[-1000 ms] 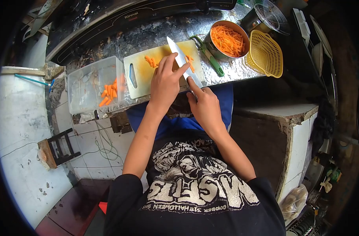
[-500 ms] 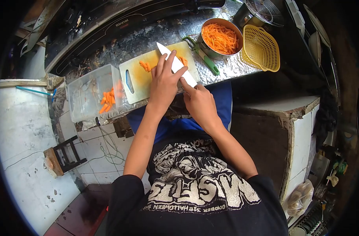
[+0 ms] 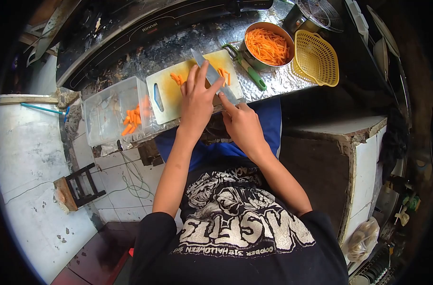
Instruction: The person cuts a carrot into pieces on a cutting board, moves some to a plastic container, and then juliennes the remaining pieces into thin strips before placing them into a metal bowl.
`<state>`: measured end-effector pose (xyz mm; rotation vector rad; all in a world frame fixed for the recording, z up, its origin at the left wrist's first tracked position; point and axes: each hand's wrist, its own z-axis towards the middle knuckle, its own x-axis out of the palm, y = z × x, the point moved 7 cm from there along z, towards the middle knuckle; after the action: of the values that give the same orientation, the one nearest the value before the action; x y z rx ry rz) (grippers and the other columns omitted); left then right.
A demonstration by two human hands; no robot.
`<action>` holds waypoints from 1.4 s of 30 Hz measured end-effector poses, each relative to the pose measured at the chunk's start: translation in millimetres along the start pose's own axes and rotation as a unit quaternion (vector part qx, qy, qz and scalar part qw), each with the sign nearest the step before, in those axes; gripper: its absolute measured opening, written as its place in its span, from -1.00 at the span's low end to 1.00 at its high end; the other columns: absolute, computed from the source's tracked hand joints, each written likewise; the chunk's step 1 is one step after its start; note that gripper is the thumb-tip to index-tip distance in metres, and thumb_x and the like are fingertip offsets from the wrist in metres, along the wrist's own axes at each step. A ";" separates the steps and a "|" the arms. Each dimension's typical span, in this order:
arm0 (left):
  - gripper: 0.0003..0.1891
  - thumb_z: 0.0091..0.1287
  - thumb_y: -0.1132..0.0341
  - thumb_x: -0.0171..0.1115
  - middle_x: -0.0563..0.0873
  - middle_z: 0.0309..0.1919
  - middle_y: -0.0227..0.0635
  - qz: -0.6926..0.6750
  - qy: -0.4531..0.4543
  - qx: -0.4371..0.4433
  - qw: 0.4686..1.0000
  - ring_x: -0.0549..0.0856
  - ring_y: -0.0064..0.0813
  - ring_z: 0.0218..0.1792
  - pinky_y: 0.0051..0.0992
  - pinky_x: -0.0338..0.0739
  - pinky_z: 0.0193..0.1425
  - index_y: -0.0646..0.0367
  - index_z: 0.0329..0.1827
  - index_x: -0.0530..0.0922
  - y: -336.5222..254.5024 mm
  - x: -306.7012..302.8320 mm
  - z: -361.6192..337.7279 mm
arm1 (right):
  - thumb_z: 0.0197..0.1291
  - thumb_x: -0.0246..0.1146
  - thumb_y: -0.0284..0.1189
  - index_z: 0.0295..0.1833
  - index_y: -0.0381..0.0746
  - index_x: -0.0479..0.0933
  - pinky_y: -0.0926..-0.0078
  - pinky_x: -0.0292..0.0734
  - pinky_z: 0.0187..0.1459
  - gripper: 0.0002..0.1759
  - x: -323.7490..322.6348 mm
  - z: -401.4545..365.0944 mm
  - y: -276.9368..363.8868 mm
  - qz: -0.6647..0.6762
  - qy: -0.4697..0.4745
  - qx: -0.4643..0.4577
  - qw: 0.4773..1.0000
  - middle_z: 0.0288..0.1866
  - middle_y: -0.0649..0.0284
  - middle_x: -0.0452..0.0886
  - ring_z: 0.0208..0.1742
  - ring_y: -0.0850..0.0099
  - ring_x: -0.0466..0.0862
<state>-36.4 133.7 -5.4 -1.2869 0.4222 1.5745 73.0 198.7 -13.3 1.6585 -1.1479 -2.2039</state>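
My right hand (image 3: 245, 124) is wrapped around the handle of a kitchen knife (image 3: 200, 58), its index finger along the blade. The blade lies slanted across a white, yellow-stained cutting board (image 3: 166, 110). My left hand (image 3: 196, 97) is bent over the board against the blade, fingertips at its far side and thumb near its right side; what they press on is hidden. Small carrot sticks (image 3: 177, 78) lie left of the blade, and more cut carrot sticks (image 3: 224, 75) lie to its right.
A clear plastic container (image 3: 100, 118) with carrot chunks (image 3: 132, 119) stands left of the board. To the right are a green-handled peeler (image 3: 252, 75), a metal pot (image 3: 247, 50) of carrot strips and a yellow basket (image 3: 316, 57). A Rinnai stove (image 3: 178, 21) is behind.
The knife blade has turned from bright white to grey as its angle shifted. The carrot sticks right of it now lie more spread out. Both hands stay in nearly the same place.
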 end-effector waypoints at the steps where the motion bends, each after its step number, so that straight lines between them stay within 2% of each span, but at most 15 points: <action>1: -0.49 0.21 0.58 0.25 0.32 0.56 -0.16 -0.004 0.010 0.007 1.000 0.28 -0.02 0.54 -0.09 0.32 0.41 -0.12 0.21 0.72 -1.6 3.0 0.3 | 0.30 0.22 -0.51 0.44 -0.10 0.48 -0.06 0.67 -0.28 -0.43 0.4 0.3 0.5 0.001 0.001 -0.001 1.000 -0.34 -0.20 0.61 -0.35 -0.18 0.72; 9: -0.43 0.18 0.56 0.30 0.24 0.63 -0.17 -0.032 0.048 0.009 0.998 0.23 0.00 0.57 -0.01 0.25 0.48 -0.24 0.24 0.73 -7.8 10.8 4.7 | 0.21 0.33 -0.53 0.41 0.01 0.55 0.01 0.64 -0.23 -0.39 6.6 5.4 3.0 -0.014 0.018 0.024 0.999 -0.36 -0.14 0.59 -0.33 -0.11 0.70; 14: -0.46 0.20 0.57 0.29 0.25 0.62 -0.16 -0.017 -0.027 -0.003 0.999 0.25 0.02 0.56 -0.05 0.30 0.41 -0.10 0.26 0.70 -3.6 0.5 5.4 | 0.22 0.32 -0.53 0.41 0.01 0.55 0.02 0.65 -0.24 -0.40 1.5 5.9 4.0 -0.030 0.007 0.022 0.999 -0.37 -0.12 0.58 -0.35 -0.10 0.70; 19: -0.48 0.21 0.56 0.30 0.26 0.62 -0.14 0.000 -0.005 0.030 1.000 0.23 0.04 0.57 -0.04 0.30 0.40 -0.06 0.25 0.70 -2.3 5.9 -0.3 | 0.22 0.32 -0.52 0.42 0.02 0.53 0.02 0.65 -0.25 -0.39 -2.4 6.3 0.0 -0.036 0.000 0.021 0.999 -0.37 -0.11 0.58 -0.35 -0.09 0.70; 21: -0.50 0.22 0.55 0.29 0.27 0.62 -0.14 0.008 0.011 0.037 0.999 0.22 0.05 0.57 -0.04 0.29 0.40 -0.07 0.24 0.70 -4.4 8.6 1.1 | 0.29 0.23 -0.49 0.45 -0.04 0.49 -0.01 0.67 -0.33 -0.42 -1.4 5.6 0.4 -0.044 0.009 -0.004 0.999 -0.32 -0.16 0.60 -0.41 -0.13 0.71; 25: -0.46 0.24 0.55 0.24 0.26 0.62 -0.15 0.003 0.030 0.046 0.998 0.21 0.07 0.58 0.00 0.31 0.38 -0.11 0.29 0.67 -9.3 11.2 9.8 | 0.23 0.31 -0.53 0.42 0.05 0.53 0.01 0.65 -0.25 -0.38 -1.3 4.1 2.1 -0.056 0.011 0.017 0.998 -0.37 -0.08 0.57 -0.37 -0.08 0.71; 27: -0.44 0.25 0.56 0.22 0.25 0.62 -0.14 0.015 0.031 0.051 0.998 0.22 0.08 0.57 0.01 0.33 0.37 -0.13 0.31 0.66 -10.5 9.9 13.7 | 0.24 0.27 -0.55 0.46 -0.04 0.48 0.04 0.63 -0.26 -0.36 -0.5 4.7 4.3 -0.051 0.016 0.004 0.999 -0.36 -0.13 0.61 -0.36 -0.07 0.71; 29: -0.38 0.21 0.60 0.22 0.31 0.60 -0.11 0.036 -0.028 0.011 0.999 0.27 0.12 0.56 -0.01 0.31 0.46 -0.15 0.34 0.66 -2.5 -2.4 15.6 | 0.25 0.25 -0.57 0.49 -0.12 0.43 0.05 0.62 -0.25 -0.35 -7.7 5.9 0.6 0.011 -0.022 0.006 1.000 -0.36 -0.15 0.62 -0.35 -0.07 0.72; 30: -0.47 0.24 0.60 0.22 0.47 0.47 -0.03 0.026 -0.128 -0.016 0.991 0.46 0.04 0.45 -0.15 0.46 0.38 0.01 0.30 0.67 10.1 -27.5 11.0 | 0.26 0.22 -0.58 0.51 -0.19 0.38 0.06 0.61 -0.25 -0.34 -11.6 4.3 -1.5 0.073 -0.055 0.007 0.996 -0.35 -0.18 0.64 -0.35 -0.07 0.72; 31: -0.47 0.24 0.60 0.22 0.47 0.47 -0.03 0.029 -0.127 -0.019 0.991 0.46 0.04 0.45 -0.15 0.46 0.38 0.01 0.30 0.67 21.2 -31.0 4.6 | 0.30 0.15 -0.55 0.53 -0.37 0.25 -0.03 0.58 -0.22 -0.33 -17.2 5.0 -0.4 0.111 -0.043 0.013 0.993 -0.37 -0.24 0.63 -0.34 -0.18 0.68; 33: -0.63 0.31 0.54 0.22 0.69 0.18 -0.10 -0.077 -0.152 -0.124 0.978 0.68 0.01 0.14 -0.17 0.57 0.20 0.14 0.17 0.69 51.9 -38.7 -14.4 | 0.29 0.15 -0.57 0.53 -0.40 0.23 -0.03 0.54 -0.21 -0.32 -23.9 0.9 -4.8 0.162 0.012 0.069 0.984 -0.40 -0.25 0.61 -0.34 -0.17 0.67; 34: -0.63 0.31 0.54 0.22 0.69 0.18 -0.10 -0.074 -0.151 -0.127 0.977 0.68 0.01 0.14 -0.17 0.57 0.20 0.14 0.17 0.69 53.4 -41.9 -22.1 | 0.29 0.15 -0.57 0.53 -0.40 0.23 -0.03 0.54 -0.21 -0.32 -26.6 -3.4 -5.4 0.165 0.016 0.068 0.984 -0.40 -0.25 0.61 -0.34 -0.17 0.67; 36: -0.80 0.39 0.46 0.26 0.75 -0.08 -0.17 -0.117 -0.108 -0.182 0.970 0.76 -0.12 -0.12 -0.28 0.65 0.01 0.20 0.02 0.73 61.3 -41.6 -35.5 | 0.29 0.14 -0.57 0.55 -0.40 0.20 -0.02 0.52 -0.20 -0.31 -22.2 -11.7 1.2 0.154 0.071 0.026 0.985 -0.40 -0.25 0.61 -0.34 -0.18 0.67; 39: -0.85 0.42 0.39 0.29 0.75 -0.14 -0.18 -0.141 -0.088 -0.216 0.962 0.77 -0.15 -0.18 -0.30 0.65 -0.05 0.19 -0.04 0.74 61.7 -32.9 -44.6 | 0.30 0.13 -0.57 0.56 -0.39 0.19 0.00 0.53 -0.18 -0.30 -5.9 -21.5 0.1 0.155 0.144 0.049 0.976 -0.39 -0.22 0.62 -0.33 -0.18 0.67; 42: -0.83 0.39 0.33 0.34 0.74 -0.13 -0.20 -0.120 -0.072 -0.215 0.967 0.76 -0.11 -0.15 -0.26 0.65 -0.04 0.18 -0.06 0.74 61.9 -22.5 -43.1 | 0.31 0.13 -0.56 0.56 -0.40 0.20 0.00 0.54 -0.17 -0.31 -3.9 -23.9 -0.5 0.164 0.137 0.068 0.975 -0.39 -0.23 0.62 -0.32 -0.19 0.67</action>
<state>-68.6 63.6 -20.9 -1.4700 -0.1764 1.5855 95.5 189.7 -12.9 1.6186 -1.3999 -1.6747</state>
